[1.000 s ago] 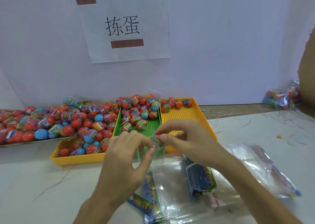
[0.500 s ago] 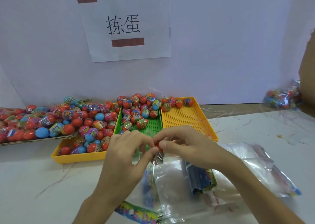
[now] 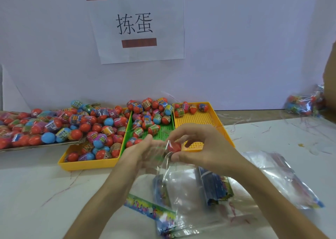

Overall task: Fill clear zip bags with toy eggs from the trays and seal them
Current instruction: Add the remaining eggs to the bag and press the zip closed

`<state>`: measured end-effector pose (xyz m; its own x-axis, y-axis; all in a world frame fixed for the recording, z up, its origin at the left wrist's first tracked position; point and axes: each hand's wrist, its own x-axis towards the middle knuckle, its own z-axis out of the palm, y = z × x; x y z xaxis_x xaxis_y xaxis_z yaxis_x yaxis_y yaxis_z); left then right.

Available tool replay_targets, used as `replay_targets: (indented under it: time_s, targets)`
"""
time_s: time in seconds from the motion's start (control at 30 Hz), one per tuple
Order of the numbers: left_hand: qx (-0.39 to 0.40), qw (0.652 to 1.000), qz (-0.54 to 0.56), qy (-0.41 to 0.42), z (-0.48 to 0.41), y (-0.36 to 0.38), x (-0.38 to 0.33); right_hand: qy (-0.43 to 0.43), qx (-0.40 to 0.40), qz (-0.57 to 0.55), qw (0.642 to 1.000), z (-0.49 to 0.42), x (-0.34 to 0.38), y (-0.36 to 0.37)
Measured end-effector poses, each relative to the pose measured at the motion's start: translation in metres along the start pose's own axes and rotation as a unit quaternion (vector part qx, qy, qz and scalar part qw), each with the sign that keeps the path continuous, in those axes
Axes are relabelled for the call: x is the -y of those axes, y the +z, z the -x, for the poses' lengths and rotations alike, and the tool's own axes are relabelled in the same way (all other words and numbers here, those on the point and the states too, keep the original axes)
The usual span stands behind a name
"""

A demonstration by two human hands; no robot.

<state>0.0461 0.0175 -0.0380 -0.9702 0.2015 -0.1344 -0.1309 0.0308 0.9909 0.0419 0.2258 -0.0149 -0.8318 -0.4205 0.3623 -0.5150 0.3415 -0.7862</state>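
You are at the filling step: a red toy egg (image 3: 175,146) is about to go into the clear zip bag (image 3: 183,189), and sealing is not yet in question. Your right hand (image 3: 205,148) hovers over the near end of the green tray (image 3: 164,130). Its thumb is below and its curled fingers above, pinched on the egg, with the wrist bent so that the egg points toward your left hand (image 3: 138,155). That left hand is raised just beside it, palm inward, with clear film bunched between the two. It is smeared by motion, so I cannot tell whether its fingers pinch the bag's lip or only lie against it. The bag hangs from there down to the bench (image 3: 36,193) and lies crumpled near the near edge, right of middle, with a dark blue printed pack (image 3: 214,188) showing through it. Judging by this, your next move calls for a mouth held wide. Spread the lip with the left hand, steer the egg down past the film, and release only once it is inside, because slack film can fold over and block the opening. More eggs wait in the three trays toward the far edge, though the right yellow tray (image 3: 198,118) holds only a few at its far end.
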Motion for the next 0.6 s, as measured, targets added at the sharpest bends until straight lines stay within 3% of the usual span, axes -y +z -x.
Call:
replay_targets:
  time_s: [0.17, 0.37, 0.6]
  targets:
    - [0.008, 0.996, 0.015, 0.091, 0.0093, -0.0037, 0.0084, -0.001, -0.001, 0.022, 1.0, -0.0004, 0.0013, -0.0004]
    - [-0.047, 0.991, 0.015, 0.121, 0.0092, -0.0015, 0.0074, -0.02, 0.009, 0.04, 0.999, 0.0013, 0.0029, 0.0003]
    - [-0.1, 0.982, -0.037, 0.153, 0.0075, -0.0013, 0.0069, -0.028, 0.029, 0.135, 0.99, 0.0037, 0.0073, 0.0015]
